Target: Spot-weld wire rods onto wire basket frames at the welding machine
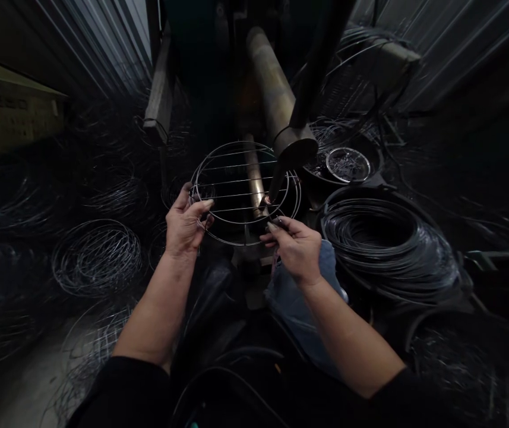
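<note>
A round wire rack [230, 195] with several straight cross wires is held in front of me, beneath and around the tip of a machine arm. My left hand [187, 221] grips its left rim between thumb and fingers. At the near right rim, my right hand [296, 244] is closed in a pinch; a short dark piece seems to be at its fingertips, too small to name. The upper electrode arm [281, 107] of what looks like a spot welder comes down over the rack's right side. Below it, a lower brass-coloured bar [254, 172] shows through the wires.
A large coil of wire [388, 244] lies at right. Behind it, a round dish of small metal pieces [348, 165] sits in a dark tub. Wire rings [97, 257] are piled along the left floor. A blue cloth [303, 297] hangs below my right hand.
</note>
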The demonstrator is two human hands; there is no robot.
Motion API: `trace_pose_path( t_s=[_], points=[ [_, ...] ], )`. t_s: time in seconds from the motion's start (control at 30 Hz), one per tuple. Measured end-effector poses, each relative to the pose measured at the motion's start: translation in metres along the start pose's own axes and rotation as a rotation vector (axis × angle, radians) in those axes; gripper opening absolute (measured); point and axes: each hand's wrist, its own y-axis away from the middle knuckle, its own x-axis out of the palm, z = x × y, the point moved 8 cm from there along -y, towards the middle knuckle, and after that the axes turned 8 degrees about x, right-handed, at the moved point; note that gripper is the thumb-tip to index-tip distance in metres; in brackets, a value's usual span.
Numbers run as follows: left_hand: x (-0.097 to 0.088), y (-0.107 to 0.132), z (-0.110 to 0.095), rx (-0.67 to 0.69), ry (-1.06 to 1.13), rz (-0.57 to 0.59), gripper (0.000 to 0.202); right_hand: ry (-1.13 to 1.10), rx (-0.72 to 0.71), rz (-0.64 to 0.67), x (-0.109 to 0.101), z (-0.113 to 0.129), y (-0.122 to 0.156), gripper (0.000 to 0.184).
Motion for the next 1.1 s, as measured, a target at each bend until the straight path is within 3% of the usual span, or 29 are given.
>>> trace_pose_path(
  t_s=[0.83, 1.1],
  points=[
    [0.012, -0.021, 0.004, -0.043, -0.012, 0.014, 0.071, -0.016, -0.037, -0.018, 0.004, 0.011, -0.015, 0.013],
    [0.012, -0.026, 0.008, -0.06, -0.026, 0.014, 0.072, 0.003, 0.017, -0.001, 0.007, 0.013, -0.018, 0.017]
  ],
)
